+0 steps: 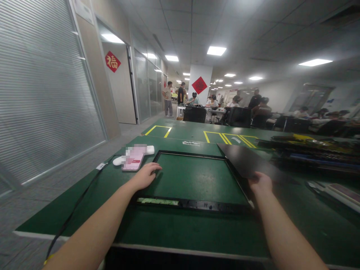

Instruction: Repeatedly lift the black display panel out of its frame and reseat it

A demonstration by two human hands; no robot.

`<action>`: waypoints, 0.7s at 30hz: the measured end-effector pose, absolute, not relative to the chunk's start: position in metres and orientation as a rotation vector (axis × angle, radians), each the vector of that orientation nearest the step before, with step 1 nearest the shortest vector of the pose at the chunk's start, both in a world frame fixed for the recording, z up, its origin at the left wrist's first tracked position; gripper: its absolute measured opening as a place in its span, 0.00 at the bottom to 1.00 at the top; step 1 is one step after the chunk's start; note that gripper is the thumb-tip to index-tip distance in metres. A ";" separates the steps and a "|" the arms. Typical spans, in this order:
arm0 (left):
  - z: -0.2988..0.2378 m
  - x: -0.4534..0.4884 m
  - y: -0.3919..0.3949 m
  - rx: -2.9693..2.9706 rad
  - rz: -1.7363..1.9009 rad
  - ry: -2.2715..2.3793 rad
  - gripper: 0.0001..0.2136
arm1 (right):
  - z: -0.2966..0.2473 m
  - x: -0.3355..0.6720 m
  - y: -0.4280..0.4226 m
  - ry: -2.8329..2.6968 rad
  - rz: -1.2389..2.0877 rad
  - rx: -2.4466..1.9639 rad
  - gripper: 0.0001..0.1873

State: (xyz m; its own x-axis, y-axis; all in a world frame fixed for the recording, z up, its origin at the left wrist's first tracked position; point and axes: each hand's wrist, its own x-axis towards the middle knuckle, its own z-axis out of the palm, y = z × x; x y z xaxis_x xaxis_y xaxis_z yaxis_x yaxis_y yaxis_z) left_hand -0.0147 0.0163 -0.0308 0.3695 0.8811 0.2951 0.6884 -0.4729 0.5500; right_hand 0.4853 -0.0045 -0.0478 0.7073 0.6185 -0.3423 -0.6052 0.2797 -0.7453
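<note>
A black rectangular frame lies flat on the green table in front of me. My left hand rests on the frame's left edge, fingers lying flat and holding nothing. My right hand grips the near edge of a thin dark sheet, which is tilted up over the frame's right side. The fingers of my right hand are under the sheet and hidden.
A pink phone and a white device lie left of the frame, with a black cable running off the table's left edge. Stacked dark panels fill the right side. Several people sit and stand at desks far behind.
</note>
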 end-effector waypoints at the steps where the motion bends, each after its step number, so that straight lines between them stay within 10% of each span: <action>1: -0.031 -0.015 0.017 2.300 0.826 1.377 0.19 | -0.046 0.484 -0.005 -0.017 0.814 -0.992 0.11; 21: -0.028 -0.013 0.020 1.912 1.084 1.385 0.19 | -0.002 0.442 -0.028 -0.295 0.817 -0.757 0.06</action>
